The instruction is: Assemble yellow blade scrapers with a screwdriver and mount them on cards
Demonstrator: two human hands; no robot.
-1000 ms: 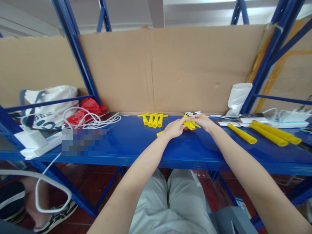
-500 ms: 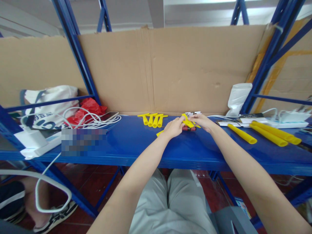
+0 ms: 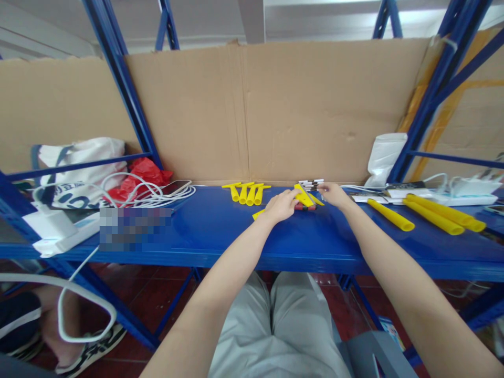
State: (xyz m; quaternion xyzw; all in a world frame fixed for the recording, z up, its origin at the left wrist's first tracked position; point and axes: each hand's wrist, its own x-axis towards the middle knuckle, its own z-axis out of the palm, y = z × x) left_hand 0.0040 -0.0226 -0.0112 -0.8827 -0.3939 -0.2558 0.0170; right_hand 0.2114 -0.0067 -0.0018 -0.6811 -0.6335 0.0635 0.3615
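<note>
My left hand (image 3: 282,205) is closed around a yellow T-shaped tool (image 3: 304,198); its flat crosspiece shows past the fingertips, and its handle end pokes out on the left below the hand. Bent fingers bring my right hand (image 3: 333,194) to the right ends of several small white-and-black sticks (image 3: 309,186) at the back of the blue shelf. What those fingertips pinch, if anything, is too small to make out. Partly hidden under the yellow tool lie dark red sticks (image 3: 306,207). Left of my hands, several similar yellow T-shaped tools (image 3: 247,195) lie in a row.
Three yellow tapered tubes (image 3: 437,214) lie at the right, near a white power strip (image 3: 464,200). White cables (image 3: 165,195), a red plastic bag (image 3: 145,176) and a cloth bag (image 3: 84,163) fill the left. Cardboard (image 3: 315,115) walls the back. Another person's leg shows at lower left.
My right hand has come off the yellow tool and moved slightly right and back, to the white-and-black sticks. My left hand stays on the tool.
</note>
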